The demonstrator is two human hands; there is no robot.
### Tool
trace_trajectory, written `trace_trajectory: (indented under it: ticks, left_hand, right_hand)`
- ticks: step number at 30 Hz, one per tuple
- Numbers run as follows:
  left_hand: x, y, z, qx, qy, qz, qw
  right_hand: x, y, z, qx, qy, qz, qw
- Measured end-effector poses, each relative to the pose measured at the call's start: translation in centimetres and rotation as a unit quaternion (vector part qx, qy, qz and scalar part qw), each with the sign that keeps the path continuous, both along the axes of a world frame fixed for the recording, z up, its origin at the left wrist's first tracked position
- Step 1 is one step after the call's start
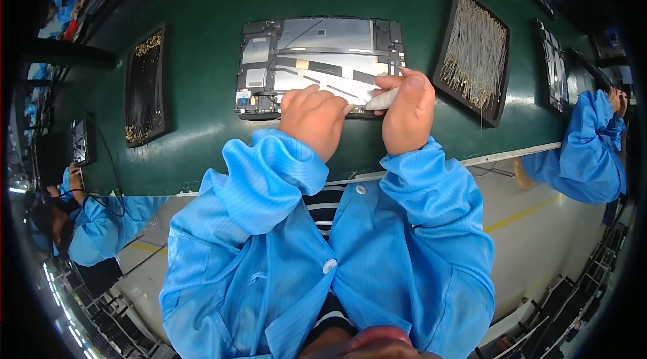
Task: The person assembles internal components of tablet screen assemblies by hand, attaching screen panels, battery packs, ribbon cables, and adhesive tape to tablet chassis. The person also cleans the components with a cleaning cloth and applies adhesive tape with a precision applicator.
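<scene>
An opened flat electronic device (317, 62), like a tablet with its inside bare, lies before me on the green table. Silver plates, black strips and small boards show in it. My left hand (313, 116) rests over its near edge, fingers curled and closed together, a fingertip pressed down near the middle. What lies under those fingers is hidden. Just right of it, my right hand (409, 110) grips a white tapered tool (383, 100) between thumb and fingers. The tool's narrow end points left, at the device's near edge close to my left fingertips.
A black tray (438, 76) of grey cables with gold ends lies to the right; another tray (162, 89), with black cables, is at left. More opened devices (552, 66) stand farther right. People in blue sleeves (583, 150) work at both sides. The table's near edge (505, 154) runs below my wrists.
</scene>
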State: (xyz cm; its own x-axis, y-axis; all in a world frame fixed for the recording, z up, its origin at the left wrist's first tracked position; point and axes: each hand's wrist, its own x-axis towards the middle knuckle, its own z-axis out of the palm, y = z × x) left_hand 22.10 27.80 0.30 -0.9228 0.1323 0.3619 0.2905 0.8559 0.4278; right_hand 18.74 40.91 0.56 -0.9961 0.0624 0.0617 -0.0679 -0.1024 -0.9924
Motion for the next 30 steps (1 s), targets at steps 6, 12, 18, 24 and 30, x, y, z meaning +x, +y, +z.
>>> trace_trajectory:
  ticks: [6,12,18,24,30]
  left_hand:
    - [-2.2,-3.1,0.1,-0.038,0.068,0.032,0.996]
    - [-0.3,-10.7,-0.7,0.116,-0.098,0.319,0.935]
    - [-0.3,-11.1,3.9,0.657,-0.216,0.276,0.667]
    - [-1.9,-10.9,9.0,0.772,-0.203,0.240,0.552]
    - [-2.5,-11.3,9.8,0.748,-0.196,0.306,0.555]
  right_hand:
    - [-1.4,2.2,1.5,-0.006,-0.040,-0.012,0.999]
    - [-1.2,5.7,1.2,0.131,-0.302,0.111,0.938]
    - [-2.8,5.3,3.5,0.062,-0.399,0.302,0.864]
    - [-4.7,3.3,7.6,-0.117,-0.439,0.242,0.857]
    - [-5.7,2.1,7.7,-0.071,-0.443,0.229,0.864]
